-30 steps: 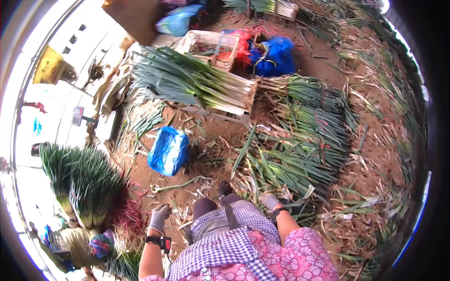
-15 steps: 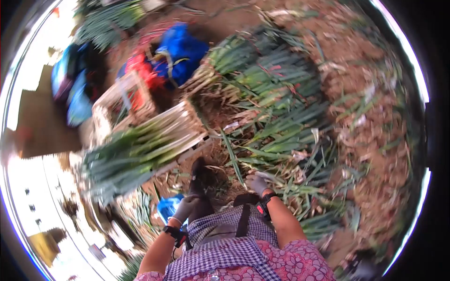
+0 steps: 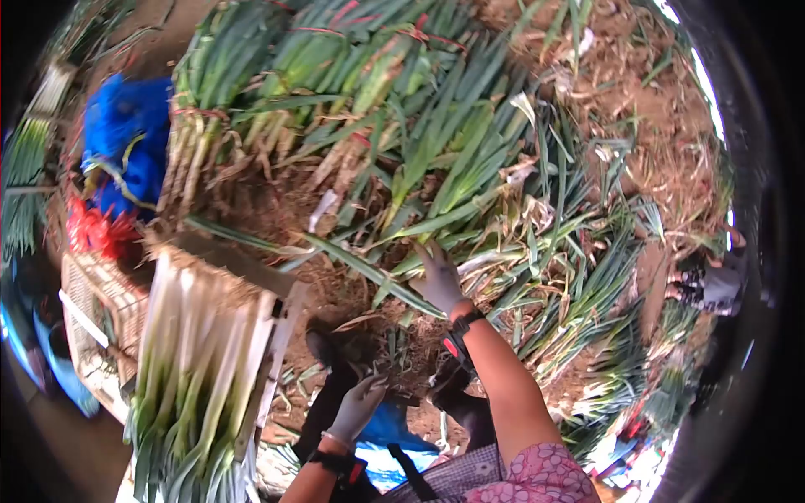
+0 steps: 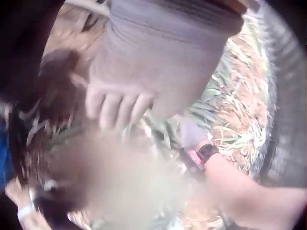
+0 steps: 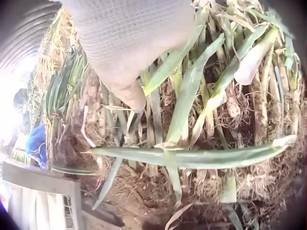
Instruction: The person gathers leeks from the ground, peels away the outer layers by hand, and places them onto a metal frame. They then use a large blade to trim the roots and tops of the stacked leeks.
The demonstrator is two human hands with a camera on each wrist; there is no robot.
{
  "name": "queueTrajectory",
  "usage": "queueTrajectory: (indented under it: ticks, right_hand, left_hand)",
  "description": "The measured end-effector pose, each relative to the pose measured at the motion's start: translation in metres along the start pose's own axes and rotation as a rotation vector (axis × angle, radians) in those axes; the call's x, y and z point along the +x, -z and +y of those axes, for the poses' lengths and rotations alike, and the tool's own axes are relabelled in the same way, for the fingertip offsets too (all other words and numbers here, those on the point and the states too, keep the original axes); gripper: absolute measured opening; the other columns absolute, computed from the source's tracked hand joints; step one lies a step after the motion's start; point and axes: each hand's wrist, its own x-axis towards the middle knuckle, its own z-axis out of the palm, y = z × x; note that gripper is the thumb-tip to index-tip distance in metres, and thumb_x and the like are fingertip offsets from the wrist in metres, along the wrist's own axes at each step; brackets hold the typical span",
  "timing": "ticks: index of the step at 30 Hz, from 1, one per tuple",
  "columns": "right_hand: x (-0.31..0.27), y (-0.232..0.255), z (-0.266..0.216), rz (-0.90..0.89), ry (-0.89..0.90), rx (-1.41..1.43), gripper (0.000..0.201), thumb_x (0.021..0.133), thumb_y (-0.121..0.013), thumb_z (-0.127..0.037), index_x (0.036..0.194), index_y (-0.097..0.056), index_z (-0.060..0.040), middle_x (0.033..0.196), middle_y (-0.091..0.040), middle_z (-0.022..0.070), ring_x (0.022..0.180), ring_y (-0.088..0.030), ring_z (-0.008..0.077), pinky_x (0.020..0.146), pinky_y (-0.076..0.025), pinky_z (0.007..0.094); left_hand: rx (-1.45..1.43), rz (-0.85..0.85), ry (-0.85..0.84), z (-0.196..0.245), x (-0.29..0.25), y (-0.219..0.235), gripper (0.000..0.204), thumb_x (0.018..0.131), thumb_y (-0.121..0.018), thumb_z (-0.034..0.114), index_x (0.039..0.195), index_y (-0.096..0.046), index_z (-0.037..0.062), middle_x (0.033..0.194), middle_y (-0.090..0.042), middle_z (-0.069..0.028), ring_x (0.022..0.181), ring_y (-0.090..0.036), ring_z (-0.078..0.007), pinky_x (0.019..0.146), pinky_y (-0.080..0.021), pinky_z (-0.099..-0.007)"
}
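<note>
My gloved right hand (image 3: 440, 281) reaches over the near edge of a heap of untrimmed leeks (image 3: 453, 168), its fingers extended at the green leaves. In the right wrist view the gloved right hand (image 5: 134, 43) lies over the leaves, and one fingertip (image 5: 134, 98) points down at them; its other fingers are hidden. Below it a loose green leaf (image 5: 206, 157) crosses the roots. My gloved left hand (image 3: 360, 407) hangs above my leg, fingers loosely curled. No object shows in the left hand (image 4: 148, 67) in the left wrist view.
Cleaned leeks (image 3: 197, 352) lie on a low stand (image 3: 281, 344) at the left. Behind it are a woven crate (image 3: 101, 293), red netting (image 3: 101, 230) and a blue bag (image 3: 126, 142). Blue plastic (image 3: 390, 432) is near my legs. Another person (image 3: 713, 281) is at the far right.
The view has swung rightward, bringing the untrimmed leeks in front of me. My right hand has stretched forward to their leaves. My left hand has come off my leg.
</note>
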Motion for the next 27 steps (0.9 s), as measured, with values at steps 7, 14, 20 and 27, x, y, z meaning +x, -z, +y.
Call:
queueTrajectory:
  ticks: [7,14,20,27]
  right_hand:
    - [0.04,-0.041,0.066,0.158,0.044,-0.34,0.074,0.07,-0.074,-0.027,0.136,-0.041,-0.0244,0.139,-0.041,0.0076,0.132,-0.031,0.033,0.112,-0.013,0.0552]
    - [-0.082,-0.14,0.11,0.188,-0.025,-0.264,0.025,0.077,-0.063,-0.026,0.101,-0.066,-0.0229,0.098,-0.062,0.0048,0.115,-0.048,0.0251,0.108,-0.014,0.0606]
    - [-0.194,-0.208,0.06,0.332,-0.287,-0.142,0.033,0.078,-0.058,-0.035,0.106,-0.067,-0.0204,0.107,-0.063,0.0098,0.119,-0.048,0.0292,0.101,-0.036,0.0456]
    - [-0.271,-0.183,0.019,-0.236,-0.353,0.331,0.046,0.077,-0.06,-0.042,0.114,-0.062,-0.0145,0.115,-0.061,0.0184,0.108,-0.058,0.0337,0.095,-0.044,0.0412]
  left_hand:
    - [0.301,-0.097,-0.047,0.05,0.029,-0.009,0.035,0.087,-0.058,0.008,0.121,-0.054,-0.0015,0.099,-0.062,-0.0072,0.085,-0.06,-0.0108,0.076,-0.048,-0.0241]
    - [0.699,-0.206,-0.415,0.064,0.036,-0.031,0.034,0.087,-0.055,0.002,0.121,-0.054,-0.0037,0.107,-0.064,-0.0095,0.101,-0.06,-0.0155,0.089,-0.046,-0.0263]
    - [0.972,-0.394,-0.7,0.031,0.012,-0.043,0.029,0.087,-0.058,0.007,0.115,-0.057,-0.001,0.097,-0.066,-0.0124,0.091,-0.064,-0.0179,0.08,-0.049,-0.0282]
    - [1.477,-0.482,-0.656,0.0,-0.004,-0.036,0.031,0.086,-0.058,0.024,0.108,-0.06,0.0027,0.091,-0.066,-0.0163,0.086,-0.064,-0.0328,0.078,-0.049,-0.0374]
